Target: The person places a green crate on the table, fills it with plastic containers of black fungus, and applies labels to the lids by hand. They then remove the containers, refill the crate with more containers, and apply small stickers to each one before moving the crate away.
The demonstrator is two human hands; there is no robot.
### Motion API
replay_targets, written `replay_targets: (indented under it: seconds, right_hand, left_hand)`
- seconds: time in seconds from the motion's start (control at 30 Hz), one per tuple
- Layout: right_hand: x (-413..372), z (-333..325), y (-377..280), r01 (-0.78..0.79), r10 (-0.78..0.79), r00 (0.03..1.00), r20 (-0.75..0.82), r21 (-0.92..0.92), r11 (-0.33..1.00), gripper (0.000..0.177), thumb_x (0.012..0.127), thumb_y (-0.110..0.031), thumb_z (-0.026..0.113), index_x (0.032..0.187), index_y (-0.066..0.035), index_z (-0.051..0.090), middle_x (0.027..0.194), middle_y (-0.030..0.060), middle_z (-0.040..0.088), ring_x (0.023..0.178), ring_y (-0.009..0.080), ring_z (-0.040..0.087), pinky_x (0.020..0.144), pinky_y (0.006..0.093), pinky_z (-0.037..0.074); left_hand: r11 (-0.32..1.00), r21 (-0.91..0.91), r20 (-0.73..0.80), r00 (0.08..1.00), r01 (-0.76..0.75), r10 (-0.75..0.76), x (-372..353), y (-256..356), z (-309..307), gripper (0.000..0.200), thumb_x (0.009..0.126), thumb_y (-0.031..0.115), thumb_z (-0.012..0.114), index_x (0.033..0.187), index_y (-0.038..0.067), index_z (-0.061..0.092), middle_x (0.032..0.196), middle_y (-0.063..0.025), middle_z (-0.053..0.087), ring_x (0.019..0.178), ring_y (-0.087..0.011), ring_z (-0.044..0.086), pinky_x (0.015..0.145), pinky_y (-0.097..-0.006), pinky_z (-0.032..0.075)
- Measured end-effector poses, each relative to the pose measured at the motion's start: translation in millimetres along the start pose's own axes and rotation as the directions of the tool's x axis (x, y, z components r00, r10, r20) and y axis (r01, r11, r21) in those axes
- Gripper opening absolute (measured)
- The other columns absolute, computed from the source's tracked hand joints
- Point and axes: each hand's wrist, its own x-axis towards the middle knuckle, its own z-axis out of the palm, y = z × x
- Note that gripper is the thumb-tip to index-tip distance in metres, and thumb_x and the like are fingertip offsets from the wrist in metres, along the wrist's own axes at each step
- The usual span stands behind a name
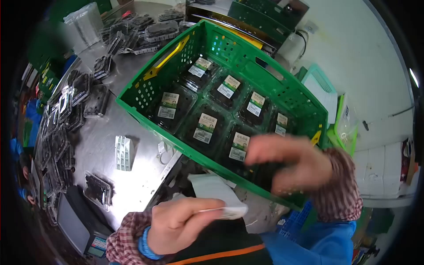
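Observation:
My left hand (185,224) is closed on a white label strip (215,191), pinched between thumb and fingers in front of my body. Part of the strip trails back toward the table edge, and some print shows on its near end. Over the right end of a green crate (194,155), my right hand (291,165) is smeared by motion, its fingers pointing left. Inside the crate lie two rows of clear plastic boxes with dark contents, each bearing a label, such as this box (204,128). My right hand hides the boxes nearest it.
Many loose plastic boxes (59,128) are heaped along the table's left side, with more boxes (145,33) at the back. A folded label stack (124,153) and a single box (97,191) lie on the metal table. A dark machine (81,221) stands lower left.

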Motion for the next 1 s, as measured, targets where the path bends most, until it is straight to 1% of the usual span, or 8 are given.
replay_targets:
  seconds: [0.17, 0.23, 0.37, 0.5, 0.6, 0.77, 0.93, 1.0]
  right_hand:
    - [-23.8, -17.7, -35.6, -0.333, 0.205, 0.923, -0.326, -0.409, 0.849, 0.013, 0.075, -0.001, 0.065, 0.088, -0.002, 0.064, 0.075, 0.0044, 0.063, 0.071, 0.0126, 0.061, 0.063, 0.0261, 0.048]
    - [-46.0, -53.9, -6.3, -0.781, 0.716, 0.625, -0.31, -0.26, 0.568, 0.02, 0.073, -0.005, 0.067, 0.091, 0.0, 0.059, 0.077, 0.0049, 0.062, 0.076, 0.0099, 0.059, 0.063, 0.0246, 0.048]
    - [-113.8, -59.6, 176.3, -0.829, 0.898, 0.412, -0.155, -0.474, 0.298, 0.039, 0.062, -0.024, 0.076, 0.091, -0.003, 0.061, 0.08, 0.0109, 0.064, 0.076, 0.0198, 0.061, 0.066, 0.0327, 0.049]
    - [-207.2, -68.1, 325.9, -0.717, 0.628, 0.649, -0.429, -0.621, 0.317, 0.041, 0.065, -0.03, 0.073, 0.094, -0.005, 0.06, 0.079, 0.0172, 0.061, 0.076, 0.0291, 0.061, 0.069, 0.0381, 0.049]
    - [-119.3, -49.1, 196.3, -0.387, 0.423, 0.849, -0.316, -0.917, 0.093, 0.072, 0.064, -0.02, 0.072, 0.127, -0.006, 0.041, 0.112, 0.0192, 0.051, 0.092, 0.0308, 0.056, 0.076, 0.037, 0.047]
    - [81.2, 72.6, 13.6, -0.23, 0.16, 0.972, -0.172, -0.551, 0.802, 0.05, 0.072, -0.002, 0.065, 0.119, 0.0, 0.047, 0.105, 0.0117, 0.055, 0.092, 0.0176, 0.055, 0.076, 0.0265, 0.045]
    - [236.5, 222.5, 57.1, -0.158, 0.314, 0.902, 0.297, -0.451, 0.879, 0.053, 0.078, -0.024, 0.065, 0.122, 0.001, 0.047, 0.112, 0.0149, 0.055, 0.101, 0.0217, 0.055, 0.085, 0.0303, 0.044]
    - [286.8, 244.9, 173.3, -0.172, 0.332, 0.938, 0.1, -0.697, 0.696, 0.072, 0.076, -0.037, 0.066, 0.129, 0.003, 0.039, 0.121, 0.0218, 0.051, 0.112, 0.0292, 0.051, 0.094, 0.0364, 0.04]
  left_hand:
    - [0.976, 0.211, 0.377, 0.917, 0.05, -0.128, -29.8, -67.2, 4.8, 0.021, 0.082, 0.019, 0.066, 0.094, 0.002, 0.066, 0.068, -0.0149, 0.061, 0.055, -0.0242, 0.061, 0.048, -0.0289, 0.046]
    - [0.921, 0.015, 0.325, 0.869, 0.389, -0.373, -58.5, -94.8, -11.8, 0.026, 0.085, 0.013, 0.062, 0.109, 0.003, 0.06, 0.078, -0.0085, 0.067, 0.067, -0.012, 0.063, 0.06, -0.0233, 0.049]
    - [0.652, -0.543, 0.316, 0.848, 0.529, -0.425, -70.5, -73.6, -27.9, 0.077, 0.083, -0.005, 0.056, 0.143, 0.006, 0.009, 0.104, -0.0097, 0.061, 0.094, -0.0125, 0.058, 0.084, -0.0246, 0.043]
    - [0.833, -0.364, 0.18, 0.909, 0.417, -0.376, -105.3, -87.5, -45.0, 0.057, 0.081, -0.008, 0.058, 0.133, 0.002, 0.038, 0.115, -0.0077, 0.057, 0.105, -0.0144, 0.053, 0.092, -0.0267, 0.039]
    - [0.746, -0.53, -0.059, 0.86, 0.402, -0.506, -136.5, -113.3, -40.7, 0.029, 0.089, 0.004, 0.054, 0.118, 0.0, 0.054, 0.104, -0.0054, 0.061, 0.099, -0.0105, 0.055, 0.085, -0.0233, 0.044]
    - [0.813, -0.506, -0.442, 0.723, 0.289, -0.532, -199.7, -150.3, -35.6, 0.018, 0.093, 0.01, 0.05, 0.104, -0.002, 0.056, 0.095, -0.003, 0.061, 0.086, -0.0058, 0.054, 0.075, -0.0201, 0.045]
    - [0.87, -0.376, -0.855, 0.243, 0.318, -0.458, -255.9, -222.7, -33.2, 0.024, 0.087, 0.014, 0.061, 0.07, -0.003, 0.059, 0.057, 0.0006, 0.052, 0.057, -0.0024, 0.042, 0.048, -0.0229, 0.037]
    - [0.858, -0.37, -0.897, 0.103, 0.357, -0.43, -268.9, -240.7, -41.8, 0.029, 0.087, 0.016, 0.061, 0.066, -0.004, 0.058, 0.053, -0.0017, 0.049, 0.054, -0.0029, 0.039, 0.046, -0.0243, 0.035]
